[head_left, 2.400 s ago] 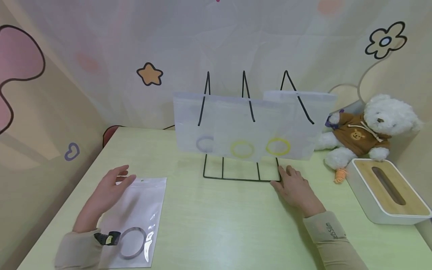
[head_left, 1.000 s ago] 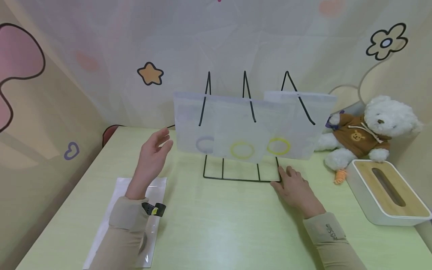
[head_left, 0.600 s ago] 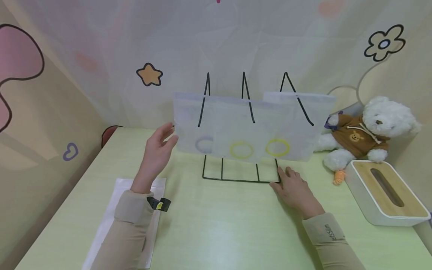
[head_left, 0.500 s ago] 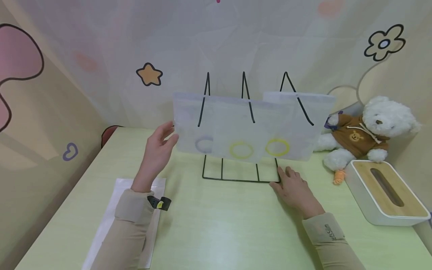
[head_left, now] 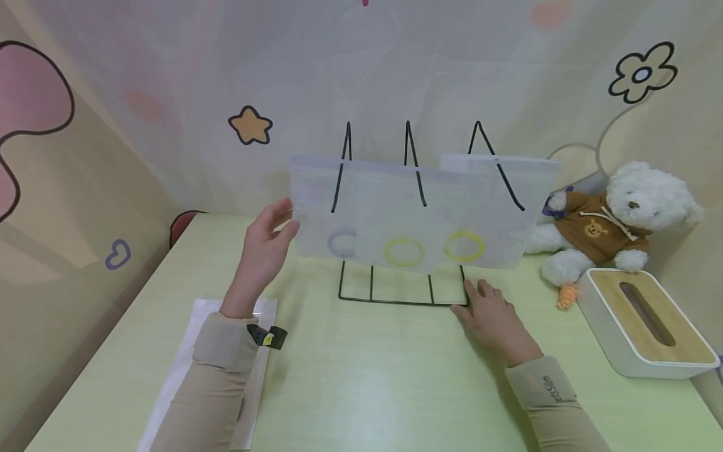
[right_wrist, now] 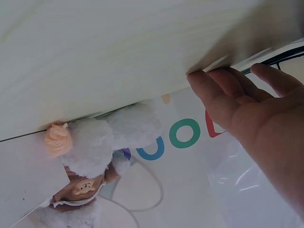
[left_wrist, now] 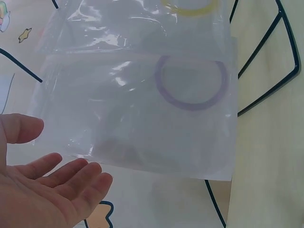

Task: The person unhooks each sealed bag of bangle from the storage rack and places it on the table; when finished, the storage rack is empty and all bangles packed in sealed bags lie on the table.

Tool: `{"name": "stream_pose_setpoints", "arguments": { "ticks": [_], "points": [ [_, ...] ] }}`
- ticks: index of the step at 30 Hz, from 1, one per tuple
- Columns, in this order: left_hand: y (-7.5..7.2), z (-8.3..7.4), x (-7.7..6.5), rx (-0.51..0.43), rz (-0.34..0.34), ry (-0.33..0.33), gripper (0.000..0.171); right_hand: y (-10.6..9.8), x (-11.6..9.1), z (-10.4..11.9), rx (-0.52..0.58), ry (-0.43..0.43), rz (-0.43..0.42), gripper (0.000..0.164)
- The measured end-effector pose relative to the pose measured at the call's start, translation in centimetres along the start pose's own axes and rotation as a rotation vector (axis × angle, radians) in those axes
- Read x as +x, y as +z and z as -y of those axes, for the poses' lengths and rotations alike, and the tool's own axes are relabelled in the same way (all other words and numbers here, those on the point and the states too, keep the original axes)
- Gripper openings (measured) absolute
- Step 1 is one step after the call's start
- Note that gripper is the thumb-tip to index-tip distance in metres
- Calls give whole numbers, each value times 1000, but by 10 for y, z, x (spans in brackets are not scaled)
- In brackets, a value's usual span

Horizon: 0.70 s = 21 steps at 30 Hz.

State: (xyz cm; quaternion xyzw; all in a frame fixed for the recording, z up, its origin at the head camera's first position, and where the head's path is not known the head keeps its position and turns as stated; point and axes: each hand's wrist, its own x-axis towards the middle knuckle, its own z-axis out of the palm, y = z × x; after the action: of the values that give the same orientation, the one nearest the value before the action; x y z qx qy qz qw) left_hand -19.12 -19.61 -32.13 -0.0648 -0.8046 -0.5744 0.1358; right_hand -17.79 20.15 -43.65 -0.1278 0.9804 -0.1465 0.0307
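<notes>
Three translucent zip bags hang on a black wire rack point(head_left: 403, 303). The left bag point(head_left: 319, 194) holds a purple ring point(left_wrist: 192, 105); the middle bag point(head_left: 398, 207) and the right bag point(head_left: 511, 182) show yellow rings inside. My left hand point(head_left: 262, 251) is at the left bag's outer edge, thumb and fingers spread apart; whether it touches the plastic I cannot tell. My right hand point(head_left: 497, 323) rests at the front right corner of the rack's base, its extended fingertips down on the table. Under my left forearm lies another zip bag point(head_left: 181, 376), largely covered.
A white teddy bear point(head_left: 607, 220) in a brown hoodie sits at the back right. In front of it stands a white tissue box point(head_left: 615, 342) with a wooden lid. The printed backdrop point(head_left: 395, 69) rises behind the pale green table point(head_left: 361, 383).
My left hand has moved from above the bag on the table, forward and right, to the left hanging bag's edge. My right hand and the rack have stayed in place.
</notes>
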Motion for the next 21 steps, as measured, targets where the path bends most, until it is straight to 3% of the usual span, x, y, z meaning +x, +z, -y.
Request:
{"name": "stream_pose_setpoints", "arguments": {
  "ticks": [21],
  "points": [
    [4, -10, 3, 25, -19, 13, 40, -1, -1, 1, -12, -12, -14, 68]
  ]
}}
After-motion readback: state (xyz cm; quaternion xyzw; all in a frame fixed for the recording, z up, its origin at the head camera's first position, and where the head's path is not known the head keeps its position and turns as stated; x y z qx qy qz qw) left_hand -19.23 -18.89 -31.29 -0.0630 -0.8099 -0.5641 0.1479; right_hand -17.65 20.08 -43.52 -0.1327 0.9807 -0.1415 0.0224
